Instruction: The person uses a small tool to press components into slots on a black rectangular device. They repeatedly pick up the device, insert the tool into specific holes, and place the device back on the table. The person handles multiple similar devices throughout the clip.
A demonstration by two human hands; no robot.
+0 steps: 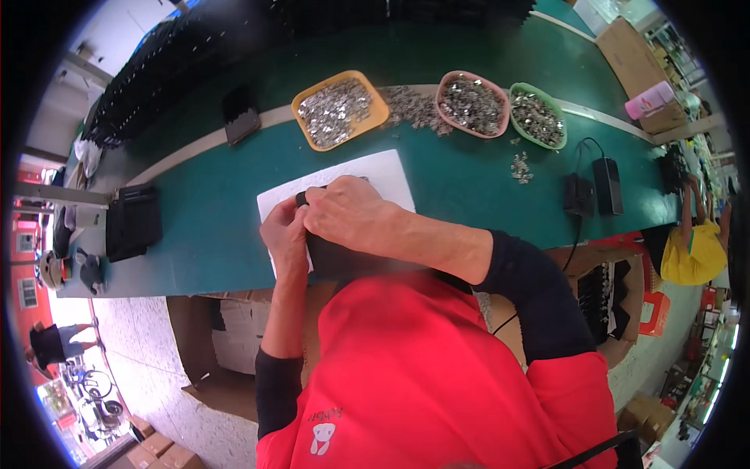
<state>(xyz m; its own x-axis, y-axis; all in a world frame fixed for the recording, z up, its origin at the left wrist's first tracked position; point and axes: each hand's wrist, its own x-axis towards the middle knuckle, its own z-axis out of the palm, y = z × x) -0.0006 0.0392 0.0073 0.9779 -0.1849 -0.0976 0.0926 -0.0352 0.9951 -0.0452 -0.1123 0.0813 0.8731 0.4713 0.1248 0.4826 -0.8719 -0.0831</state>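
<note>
Both hands are close together over a white foam sheet [383, 168] on the green table. A dark, flat black piece [344, 259] lies under them, reaching toward my body; its exact kind cannot be made out. With bent fingers, my left hand [284, 233] grips its left edge. My right hand [348, 209] is closed over its top, fingertips beside the left thumb. A small black end [301, 198] shows between the two hands. Any small part pinched in the right fingers is hidden.
Small silvery metal parts fill a yellow tray [380, 111], a pink tray [506, 117] and a green tray [561, 141], with loose ones between and below. Black adapters [606, 186] with cables sit at right. Black pieces are stacked along the back. Open cardboard boxes [199, 344] stand below the table edge.
</note>
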